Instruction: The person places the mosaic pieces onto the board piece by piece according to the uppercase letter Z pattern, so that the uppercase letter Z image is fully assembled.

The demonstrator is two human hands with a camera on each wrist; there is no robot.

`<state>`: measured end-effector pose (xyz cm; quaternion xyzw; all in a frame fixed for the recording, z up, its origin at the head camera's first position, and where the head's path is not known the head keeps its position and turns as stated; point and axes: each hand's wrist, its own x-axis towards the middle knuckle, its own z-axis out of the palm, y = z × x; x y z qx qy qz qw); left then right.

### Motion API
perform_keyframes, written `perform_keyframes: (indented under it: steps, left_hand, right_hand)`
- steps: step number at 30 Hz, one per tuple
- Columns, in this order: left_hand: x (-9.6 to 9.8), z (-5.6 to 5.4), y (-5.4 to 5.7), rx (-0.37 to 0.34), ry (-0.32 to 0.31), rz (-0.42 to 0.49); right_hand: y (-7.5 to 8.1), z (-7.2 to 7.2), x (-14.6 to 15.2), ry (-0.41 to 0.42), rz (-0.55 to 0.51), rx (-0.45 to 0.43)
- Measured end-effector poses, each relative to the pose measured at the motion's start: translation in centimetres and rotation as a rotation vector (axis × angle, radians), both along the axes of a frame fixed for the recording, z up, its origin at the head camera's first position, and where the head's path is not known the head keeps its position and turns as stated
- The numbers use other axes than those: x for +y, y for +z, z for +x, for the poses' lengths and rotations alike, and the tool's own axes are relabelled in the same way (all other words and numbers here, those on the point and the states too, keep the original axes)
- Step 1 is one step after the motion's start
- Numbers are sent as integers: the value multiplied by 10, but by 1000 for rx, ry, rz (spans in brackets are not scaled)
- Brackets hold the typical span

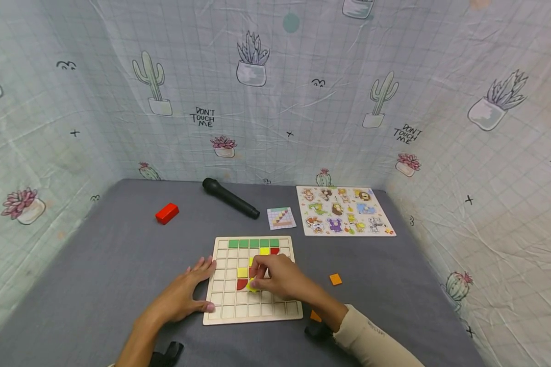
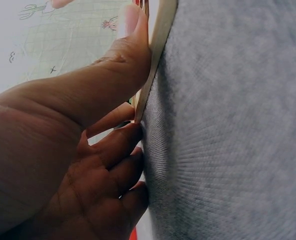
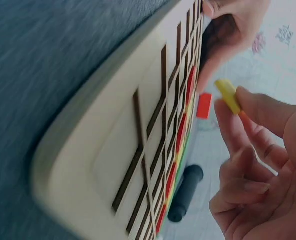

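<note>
L hand (image 1: 183, 297) & R hand (image 1: 280, 277) are bare. On the R arm (image 1: 326, 308) I see a cream sleeve (image 1: 378, 344), soft-looking, w/ a thick cuff (image 1: 345, 326) at the end. Small dark letters (image 1: 375, 328) run along it, too tiny for me to read from here. A black gadget (image 1: 317, 331) sits by the R wrist (image 1: 309, 293), & a bent black gadget (image 1: 171, 352) by the L wrist (image 1: 151, 317). A bit of pale L sleeve (image 1: 112, 365) shows.

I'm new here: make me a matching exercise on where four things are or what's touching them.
1. Small yellow tile
2. Pale wooden grid board
3. Red rectangular block
4. White cartoon-animal panel

A. Back right of the grey tabletop
B. Edge touched by the left grip
C. Back left of the tabletop
D. Pinched in the right grip

Pairs: 1-D; 2-B; 3-C; 4-A
</note>
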<state>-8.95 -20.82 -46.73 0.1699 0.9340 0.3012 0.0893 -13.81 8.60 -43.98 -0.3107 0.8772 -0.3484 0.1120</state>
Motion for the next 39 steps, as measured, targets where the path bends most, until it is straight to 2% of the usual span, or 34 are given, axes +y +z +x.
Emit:
perform_keyframes:
  steps: [5, 11, 22, 27, 39]
  left_hand:
    - [-1, 0, -1, 13, -9, 18]
    - [-1, 0, -1, 24, -16, 27]
    - [-1, 0, 0, 39, -21, 26]
    - [-1, 0, -1, 41, -23, 27]
    - [-1, 0, -2, 44, -21, 35]
  right_hand:
    - [-1, 2, -17, -26, 7, 18]
    - [-3, 3, -31, -82, 35, -7]
    - [-10, -2, -50, -182, 97, -4]
    - [-14, -3, -58, -185, 163, 18]
    - [-13, -7, -68, -145, 215, 53]
